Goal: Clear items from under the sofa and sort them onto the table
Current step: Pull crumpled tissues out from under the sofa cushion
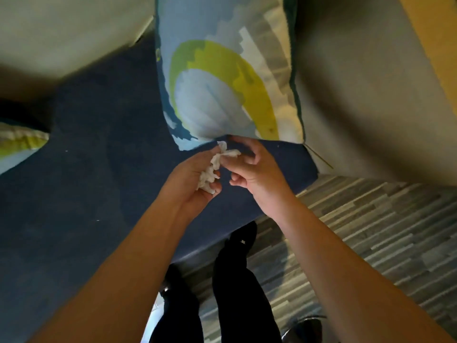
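Note:
Crumpled white tissue paper (214, 167) hangs between both hands above the dark blue sofa seat (94, 154). My left hand (191, 184) curls its fingers round the lower wad of the tissue. My right hand (252, 167) pinches the upper end of it with thumb and fingertips. Both hands are just in front of the lower edge of a patterned cushion (227, 78) in blue, white and yellow-green, which stands upright on the seat.
A second patterned cushion (17, 144) lies at the left edge. The beige sofa back (358, 95) rises behind the seat. Striped grey flooring (371, 231) lies to the right, with my dark-clothed legs (232, 268) by the seat's front edge.

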